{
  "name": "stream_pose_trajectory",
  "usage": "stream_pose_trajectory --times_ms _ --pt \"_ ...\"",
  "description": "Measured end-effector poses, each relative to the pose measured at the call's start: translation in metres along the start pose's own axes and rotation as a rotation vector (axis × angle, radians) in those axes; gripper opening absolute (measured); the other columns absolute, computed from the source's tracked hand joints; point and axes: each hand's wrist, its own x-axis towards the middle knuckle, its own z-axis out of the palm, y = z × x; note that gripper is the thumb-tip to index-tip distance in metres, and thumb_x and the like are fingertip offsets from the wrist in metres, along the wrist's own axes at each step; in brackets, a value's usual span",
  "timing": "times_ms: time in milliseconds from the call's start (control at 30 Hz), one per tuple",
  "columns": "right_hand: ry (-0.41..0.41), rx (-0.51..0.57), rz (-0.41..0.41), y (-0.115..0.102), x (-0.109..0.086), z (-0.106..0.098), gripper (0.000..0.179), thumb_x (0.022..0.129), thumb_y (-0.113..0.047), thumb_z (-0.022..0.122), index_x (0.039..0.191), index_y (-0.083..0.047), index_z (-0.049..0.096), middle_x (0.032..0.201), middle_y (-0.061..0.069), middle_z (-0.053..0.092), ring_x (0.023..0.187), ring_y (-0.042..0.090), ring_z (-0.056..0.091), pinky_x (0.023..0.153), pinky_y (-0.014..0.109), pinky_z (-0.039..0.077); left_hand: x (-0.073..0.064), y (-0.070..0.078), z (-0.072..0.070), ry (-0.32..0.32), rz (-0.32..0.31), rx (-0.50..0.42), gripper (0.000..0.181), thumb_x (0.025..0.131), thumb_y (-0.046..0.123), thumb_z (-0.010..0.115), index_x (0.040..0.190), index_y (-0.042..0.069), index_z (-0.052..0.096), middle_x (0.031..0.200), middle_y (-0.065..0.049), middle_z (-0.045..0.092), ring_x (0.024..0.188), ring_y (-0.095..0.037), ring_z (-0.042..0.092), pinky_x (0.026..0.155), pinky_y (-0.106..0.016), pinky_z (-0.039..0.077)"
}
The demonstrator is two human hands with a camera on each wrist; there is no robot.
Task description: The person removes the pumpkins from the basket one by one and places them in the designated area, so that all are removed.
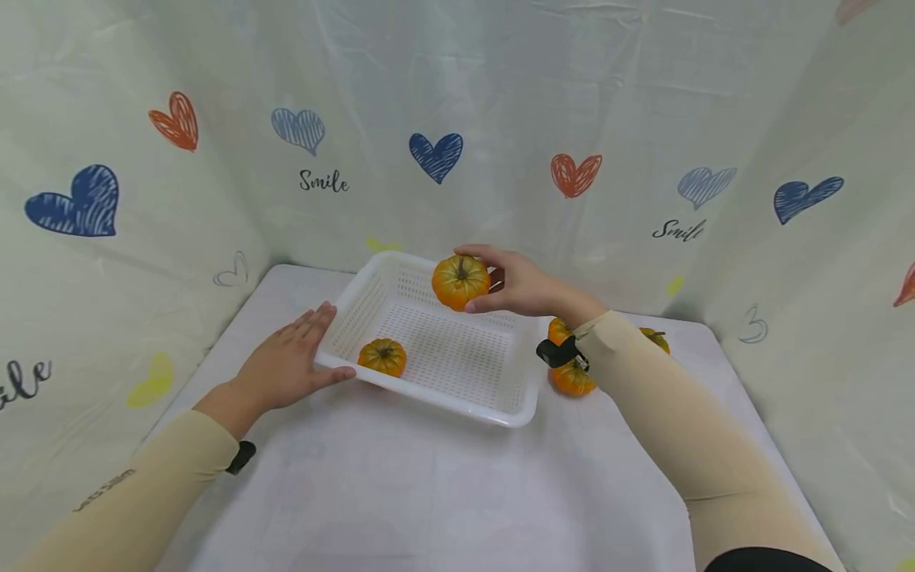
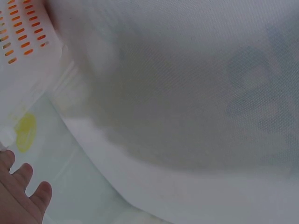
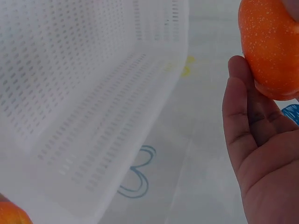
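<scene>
A white perforated plastic basket [image 1: 443, 397] stands on the table, with one small orange pumpkin [image 1: 382, 357] in its near left corner. Over the far side of the basket my right hand [image 1: 518, 282] grips another orange pumpkin [image 1: 461, 282] between thumb and fingers, its stem facing up. In the right wrist view, that pumpkin's speckled orange skin [image 3: 271, 51] shows against the fingers. My left hand [image 1: 289, 357] rests on the basket's left end, fingers straight along the rim and thumb at the near edge. Only its fingertips [image 2: 41, 196] show in the left wrist view.
To the right of the basket, partly behind the right forearm, lie more pumpkins, among them one close to the basket [image 1: 574, 380] and one farther right [image 1: 654, 340]. A white cloth [image 1: 429, 492] covers the table. Heart-printed curtains [image 1: 500, 103] enclose the back and sides.
</scene>
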Motion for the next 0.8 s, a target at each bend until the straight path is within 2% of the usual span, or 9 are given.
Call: stream_pose_trajectory --times_ms 167,467,667,800 --pt "-0.014 0.05 -0.025 -0.004 -0.02 -0.002 0.081 0.085 -0.017 0.082 0.153 -0.021 0.039 0.132 0.007 0.055 0.104 0.026 0.065 0.088 0.035 0.056 0.0 -0.002 0.001 0.005 -0.003 -0.004 0.117 0.085 0.08 0.049 0.158 -0.002 0.008 0.163 -0.021 0.014 0.147 -0.043 0.019 0.117 -0.058 0.018" --pt "0.021 0.053 0.029 0.003 -0.056 0.002 0.083 0.082 -0.024 0.085 0.152 -0.03 0.04 0.132 0.003 0.055 0.107 0.023 0.063 0.088 0.035 0.057 0.0 -0.001 0.002 0.006 -0.007 -0.009 0.117 0.084 0.08 0.049 0.158 -0.002 0.008 0.164 -0.02 0.014 0.147 -0.043 0.018 0.117 -0.057 0.018" --pt "0.051 0.044 0.026 0.012 -0.081 0.0 0.083 0.083 -0.019 0.084 0.153 -0.025 0.039 0.137 0.004 0.052 0.106 0.025 0.063 0.088 0.037 0.056 0.0 0.0 0.001 -0.005 -0.006 -0.012 0.119 0.084 0.083 0.045 0.158 -0.001 0.007 0.164 -0.021 0.012 0.147 -0.043 0.017 0.117 -0.058 0.017" --pt "0.084 0.036 0.051 0.021 -0.099 -0.005 0.083 0.083 -0.019 0.083 0.153 -0.023 0.038 0.139 0.006 0.051 0.108 0.026 0.062 0.088 0.036 0.056 0.0 -0.001 0.001 -0.002 -0.004 -0.004 0.119 0.084 0.083 0.044 0.158 -0.001 0.007 0.164 -0.02 0.012 0.147 -0.043 0.017 0.117 -0.057 0.017"
